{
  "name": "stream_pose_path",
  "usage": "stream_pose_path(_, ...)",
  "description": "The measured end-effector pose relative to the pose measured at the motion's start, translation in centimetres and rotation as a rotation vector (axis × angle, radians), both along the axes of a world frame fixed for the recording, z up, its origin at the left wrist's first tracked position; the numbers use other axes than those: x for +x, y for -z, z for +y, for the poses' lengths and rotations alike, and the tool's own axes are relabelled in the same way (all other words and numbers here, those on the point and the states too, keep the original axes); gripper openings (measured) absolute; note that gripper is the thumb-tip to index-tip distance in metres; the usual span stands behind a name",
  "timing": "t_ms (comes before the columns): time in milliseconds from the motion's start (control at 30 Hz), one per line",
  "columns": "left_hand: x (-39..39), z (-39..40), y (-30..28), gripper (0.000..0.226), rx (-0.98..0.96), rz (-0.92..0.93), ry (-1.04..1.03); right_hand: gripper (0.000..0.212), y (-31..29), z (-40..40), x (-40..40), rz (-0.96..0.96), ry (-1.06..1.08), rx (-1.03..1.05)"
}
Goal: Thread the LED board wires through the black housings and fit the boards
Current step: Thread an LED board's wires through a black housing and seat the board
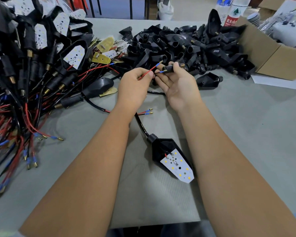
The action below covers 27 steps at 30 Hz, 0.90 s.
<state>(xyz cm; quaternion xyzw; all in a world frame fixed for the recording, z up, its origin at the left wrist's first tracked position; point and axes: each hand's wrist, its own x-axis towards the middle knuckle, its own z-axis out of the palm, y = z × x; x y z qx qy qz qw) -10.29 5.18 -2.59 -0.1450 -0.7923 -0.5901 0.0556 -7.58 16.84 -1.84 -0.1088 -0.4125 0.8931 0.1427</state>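
My left hand (pixel 135 82) pinches a red wire (pixel 149 71) whose brass tip points up and to the right. My right hand (pixel 178 81) holds a small black housing (pixel 170 68) between thumb and fingers, palm up. A black wire with a blue sleeve (pixel 161 72) touches the housing's left opening. Between my forearms lies an assembled black housing (pixel 164 147) with a white LED board (pixel 179 165) partly seated in it. Its black cable runs up to two wire ends with brass tips (pixel 148 112).
A heap of wired assemblies (pixel 32 74) covers the left of the grey table (pixel 246 134). Loose yellow-backed boards (pixel 104 48) lie behind my hands. A pile of empty black housings (pixel 186 47) sits at the back, beside a cardboard box (pixel 266 53). One housing (pixel 208 81) lies right of my right hand.
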Motion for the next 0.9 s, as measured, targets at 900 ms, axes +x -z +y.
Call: stream_pose_path(900,-0.36,-0.37,-0.25,0.016,0.254,-0.093,0.038,0.016,0.13,-0.17,0.18,0.002,0.001,0.105)
